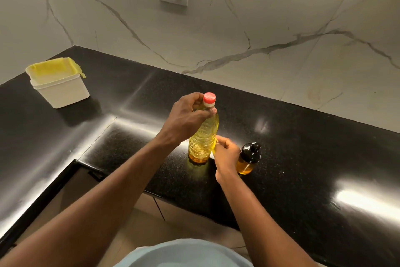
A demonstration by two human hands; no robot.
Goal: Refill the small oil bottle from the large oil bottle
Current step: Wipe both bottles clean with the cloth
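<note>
The left hand (pixel 190 115) is gripping the ribbed plastic large oil bottle (pixel 202 139) at its neck, near the glossy black worktop (pixel 303 147) front edge. The right hand (pixel 226 155) is curling against its lower side, grip unclear. The round-capped small oil bottle (pixel 247 159) is standing alongside.

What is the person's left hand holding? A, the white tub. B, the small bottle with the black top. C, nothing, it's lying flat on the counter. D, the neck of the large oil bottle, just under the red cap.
D: the left hand curls round the neck of the large oil bottle, right below its red cap.
</note>
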